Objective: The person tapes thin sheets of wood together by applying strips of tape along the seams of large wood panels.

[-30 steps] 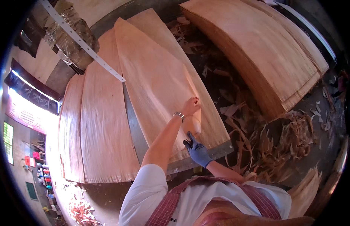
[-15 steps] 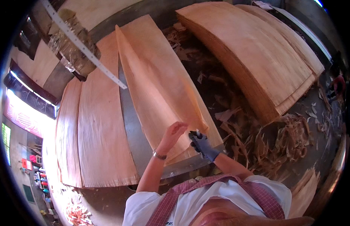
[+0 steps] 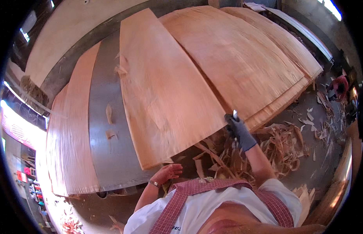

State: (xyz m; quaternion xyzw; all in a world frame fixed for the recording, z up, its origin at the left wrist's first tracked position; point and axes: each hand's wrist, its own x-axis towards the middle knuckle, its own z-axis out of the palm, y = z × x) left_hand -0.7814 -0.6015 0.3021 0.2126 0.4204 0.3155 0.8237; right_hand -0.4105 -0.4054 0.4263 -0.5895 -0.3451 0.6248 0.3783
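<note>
A long, pale-brown wood veneer sheet (image 3: 166,97) slants across the middle, its right part reaching towards the veneer stack (image 3: 236,58) on the right. At the sheet's near right corner is my right hand (image 3: 241,133), in a grey-blue glove with dark fingers, closed on the edge. A small pale tip sticks up from that hand; the object it belongs to is mostly hidden. My left hand (image 3: 168,173), bare with a wristwatch, is just below the sheet's near left corner. Its fingers are loosely stretched and hold nothing visible.
On the left, more veneer sheets (image 3: 74,144) lie on a grey metal tabletop (image 3: 113,152), which carries small wood scraps (image 3: 109,114). Shredded veneer strips (image 3: 283,150) cover the floor below the right stack. A person (image 3: 339,86) is at the far right.
The veneer sheet, folded up lengthwise before, now lies flatter and has shifted right, baring more tabletop. My right hand moved right and away from me; my left hand dropped back towards me.
</note>
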